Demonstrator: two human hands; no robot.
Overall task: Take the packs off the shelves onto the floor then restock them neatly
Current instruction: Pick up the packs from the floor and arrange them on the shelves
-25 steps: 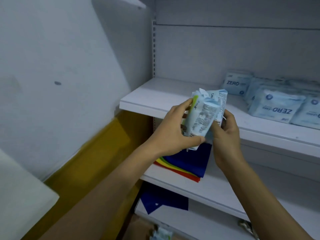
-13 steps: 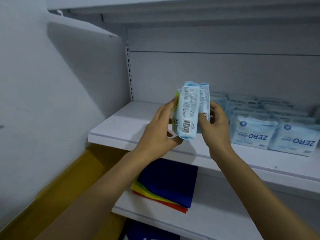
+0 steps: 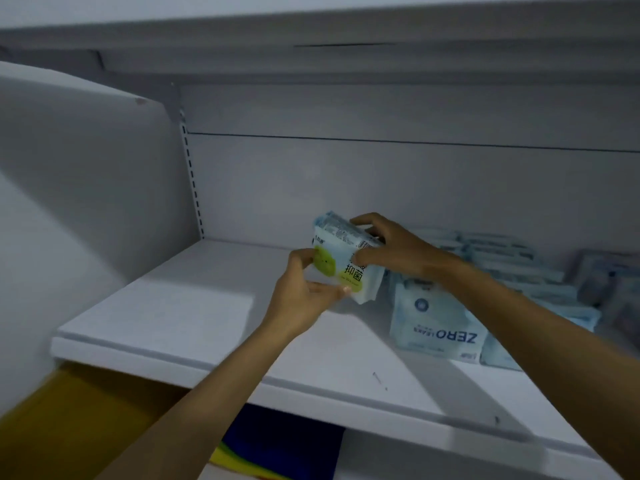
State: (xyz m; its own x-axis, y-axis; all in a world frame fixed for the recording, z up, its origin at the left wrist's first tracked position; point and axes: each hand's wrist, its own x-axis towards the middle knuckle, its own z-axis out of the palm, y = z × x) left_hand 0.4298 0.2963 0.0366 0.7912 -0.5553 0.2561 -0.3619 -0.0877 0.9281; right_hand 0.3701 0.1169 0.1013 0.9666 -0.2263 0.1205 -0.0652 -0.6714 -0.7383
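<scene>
Pack (image 3: 341, 263), blue w/ green spots, was held tilted above shelf (image 3: 194, 306). L hand (image 3: 299, 299) pinched its lower edge; R hand (image 3: 393, 252) gripped its top, beside ZERO packs (image 3: 436, 323).

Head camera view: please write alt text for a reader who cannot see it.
The left hand and the right hand hold a pale blue pack with green circles over a white shelf. Blue ZERO packs lie in rows on the shelf to its right.
</scene>
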